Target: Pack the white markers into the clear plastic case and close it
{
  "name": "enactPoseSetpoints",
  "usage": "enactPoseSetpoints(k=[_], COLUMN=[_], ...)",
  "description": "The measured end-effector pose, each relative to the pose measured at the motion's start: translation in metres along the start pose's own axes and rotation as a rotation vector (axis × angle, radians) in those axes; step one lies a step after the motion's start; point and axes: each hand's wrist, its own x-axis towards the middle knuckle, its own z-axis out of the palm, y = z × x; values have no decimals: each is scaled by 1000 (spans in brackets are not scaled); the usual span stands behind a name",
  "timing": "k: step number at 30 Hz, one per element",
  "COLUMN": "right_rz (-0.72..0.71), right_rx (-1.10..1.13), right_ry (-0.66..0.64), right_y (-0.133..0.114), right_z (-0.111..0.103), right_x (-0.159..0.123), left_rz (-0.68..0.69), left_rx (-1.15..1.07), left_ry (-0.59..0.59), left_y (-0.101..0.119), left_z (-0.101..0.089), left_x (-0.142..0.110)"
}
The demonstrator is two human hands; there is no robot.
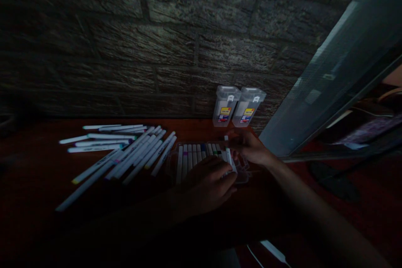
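A white marker stands out at the right end of a row of markers lying side by side in a clear plastic case. My right hand pinches this marker near its upper part. Over the lower part of the row, my left hand has its fingers curled, with the fingertips at the marker's lower end. It hides the near ends of several markers in the case. To the left, a loose pile of white markers with coloured ends lies on the wooden table.
Two clear plastic boxes with yellow labels stand upright against the brick wall. A grey post rises at the right. Beyond it is a dark base on a red floor. The scene is very dim.
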Motion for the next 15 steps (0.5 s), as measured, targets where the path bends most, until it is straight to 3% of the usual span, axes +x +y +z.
enactPoseSetpoints(k=[5,9,15], right_rz=[11,-89,-160], right_rx=[-116,-288,-448], right_ry=[26,77,44], right_y=[1,6,10], right_z=[1,2,2], right_x=[2,1,2], left_rz=[55,80,81], left_rx=[62,78,128], left_ry=[-66,-42,-46], left_y=[-3,-4,-3], left_z=[9,15,22], left_x=[-3,-1,1])
